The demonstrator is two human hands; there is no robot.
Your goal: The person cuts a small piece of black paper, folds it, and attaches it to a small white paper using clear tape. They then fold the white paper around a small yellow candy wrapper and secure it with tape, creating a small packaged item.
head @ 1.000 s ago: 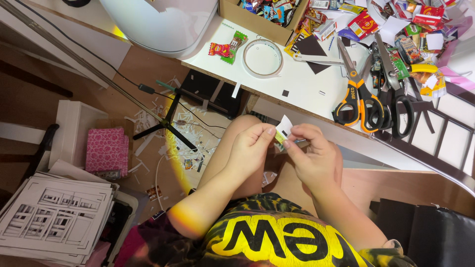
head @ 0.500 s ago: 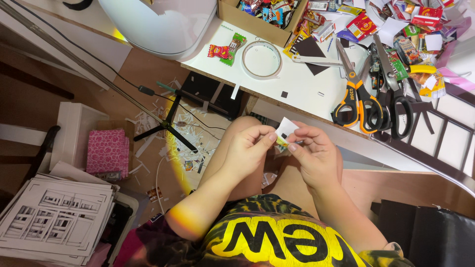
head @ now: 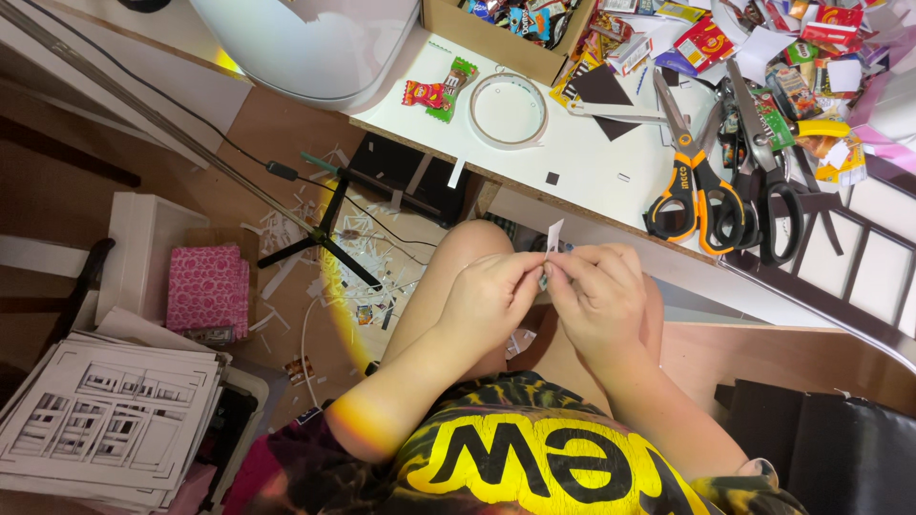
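My left hand [head: 489,291] and my right hand [head: 596,296] meet above my lap, just below the edge of the white table [head: 592,157]. Between their fingertips they pinch a small white paper strip [head: 552,236] that sticks up slightly, with a bit of coloured wrapper under it. Both hands have fingers curled on the strip. On the table above lie orange-handled scissors [head: 689,162], black-handled scissors [head: 763,162] and a ring of clear tape [head: 509,110].
A cardboard box [head: 496,33] of sweets and a heap of wrappers [head: 801,48] sit at the table's far side. A wrapped candy [head: 434,92] lies left of the tape. On the floor: paper scraps [head: 353,257], a black stand [head: 324,224], a pink box [head: 205,286], stacked cut cardboard sheets [head: 105,420].
The paper strip has dropped lower between the fingers and shows less. My hands have closed tighter together around it; they stay in the same place over my lap.
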